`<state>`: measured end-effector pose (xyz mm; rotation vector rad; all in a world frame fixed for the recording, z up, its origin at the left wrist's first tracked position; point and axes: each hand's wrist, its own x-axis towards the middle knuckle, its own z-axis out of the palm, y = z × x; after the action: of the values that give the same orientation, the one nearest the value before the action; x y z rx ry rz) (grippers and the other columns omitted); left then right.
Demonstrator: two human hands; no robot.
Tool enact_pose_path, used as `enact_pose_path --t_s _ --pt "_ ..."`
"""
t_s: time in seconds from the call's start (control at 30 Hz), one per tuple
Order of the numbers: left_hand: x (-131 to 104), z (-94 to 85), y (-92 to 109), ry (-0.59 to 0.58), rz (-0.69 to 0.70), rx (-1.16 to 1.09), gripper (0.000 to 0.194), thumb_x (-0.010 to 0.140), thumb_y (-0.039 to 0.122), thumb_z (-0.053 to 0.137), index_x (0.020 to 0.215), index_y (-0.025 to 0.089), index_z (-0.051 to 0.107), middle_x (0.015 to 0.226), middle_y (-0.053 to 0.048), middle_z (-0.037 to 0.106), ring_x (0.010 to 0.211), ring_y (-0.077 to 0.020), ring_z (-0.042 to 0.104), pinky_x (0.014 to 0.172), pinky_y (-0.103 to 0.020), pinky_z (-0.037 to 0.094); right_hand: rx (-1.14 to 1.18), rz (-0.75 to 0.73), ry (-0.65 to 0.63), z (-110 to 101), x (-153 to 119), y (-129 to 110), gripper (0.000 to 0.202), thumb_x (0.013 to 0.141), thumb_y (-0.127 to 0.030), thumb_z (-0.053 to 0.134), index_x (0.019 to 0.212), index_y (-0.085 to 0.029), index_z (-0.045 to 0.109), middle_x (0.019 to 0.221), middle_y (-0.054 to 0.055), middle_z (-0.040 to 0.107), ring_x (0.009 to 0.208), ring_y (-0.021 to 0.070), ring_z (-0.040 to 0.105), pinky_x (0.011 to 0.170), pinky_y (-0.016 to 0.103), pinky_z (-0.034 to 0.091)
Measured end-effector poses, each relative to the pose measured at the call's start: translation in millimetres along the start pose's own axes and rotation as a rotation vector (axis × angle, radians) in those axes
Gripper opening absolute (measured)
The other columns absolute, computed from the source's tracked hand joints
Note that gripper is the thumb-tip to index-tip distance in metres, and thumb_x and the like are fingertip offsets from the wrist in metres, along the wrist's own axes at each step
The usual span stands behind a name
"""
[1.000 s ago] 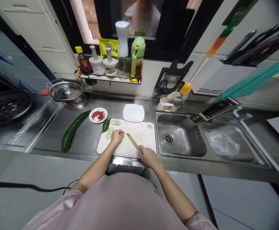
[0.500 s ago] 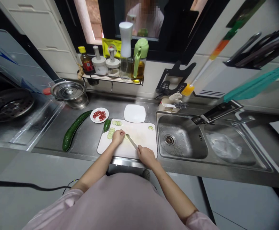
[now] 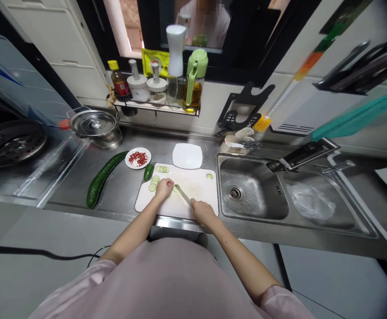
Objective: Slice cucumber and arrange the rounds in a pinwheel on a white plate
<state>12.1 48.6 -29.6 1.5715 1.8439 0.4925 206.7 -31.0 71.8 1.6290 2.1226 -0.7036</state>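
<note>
My right hand (image 3: pixel 203 212) is wrapped round the handle of a knife (image 3: pixel 184 195), its blade pointing up and left over the white cutting board (image 3: pixel 200 186). A pale green slice (image 3: pixel 176 188) lies at the blade's tip. Left of it, my left hand (image 3: pixel 164 188) has its fingertips pinched together near that slice; what they hold, if anything, is too small to make out. Several cucumber slices (image 3: pixel 154 183) overlap at the board's left, and others (image 3: pixel 162 169) lie along its top edge. A short green cucumber piece (image 3: pixel 148 172) rests at the upper left corner.
Beyond the board are a white square plate (image 3: pixel 187 156) and a plate of red pieces (image 3: pixel 138 158). A long cucumber (image 3: pixel 104 178) and a lidded steel pot (image 3: pixel 104 133) stand left. The sink (image 3: pixel 253 190) is at the right, bottles (image 3: pixel 193 84) on a shelf behind.
The view has shifted very slightly. Both hands and the knife are nearly where they were, with the blade still by the slice.
</note>
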Motion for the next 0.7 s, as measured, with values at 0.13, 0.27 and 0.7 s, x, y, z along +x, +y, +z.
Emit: enact_pose_path --t_s 0.13,0.27,0.7 --pt "-0.2 -0.4 0.6 0.005 0.000 0.003 0.019 0.074 0.014 0.057 0.086 0.016 0.072 0.080 -0.003 0.071 0.074 -0.0148 0.061 0.068 -0.023 0.044 0.000 -0.007 -0.029 -1.3 3.6 -2.4 0.031 0.095 -0.019 0.030 0.117 -0.014 0.052 0.104 0.018 0.068 0.099 0.0266 0.064 0.076 0.034 0.045" --pt "-2.1 -1.9 3.1 0.009 -0.002 0.000 0.019 0.074 0.013 0.057 0.086 0.016 0.072 0.083 -0.004 0.072 0.073 -0.0148 0.061 0.069 -0.023 0.044 0.014 0.005 -0.050 -0.7 3.9 -4.1 0.031 0.094 -0.015 0.032 0.118 -0.013 0.051 0.104 0.019 0.067 0.101 0.0268 0.064 0.077 0.034 0.045" --pt "-3.9 -1.4 3.1 0.021 -0.002 -0.012 0.019 0.075 0.013 0.057 0.086 0.016 0.072 0.084 -0.004 0.071 0.073 -0.0149 0.061 0.068 -0.023 0.044 0.042 0.013 -0.046 2.9 5.4 -1.3 0.030 0.096 -0.022 0.031 0.116 -0.015 0.053 0.108 0.018 0.067 0.102 0.0252 0.064 0.078 0.033 0.046"
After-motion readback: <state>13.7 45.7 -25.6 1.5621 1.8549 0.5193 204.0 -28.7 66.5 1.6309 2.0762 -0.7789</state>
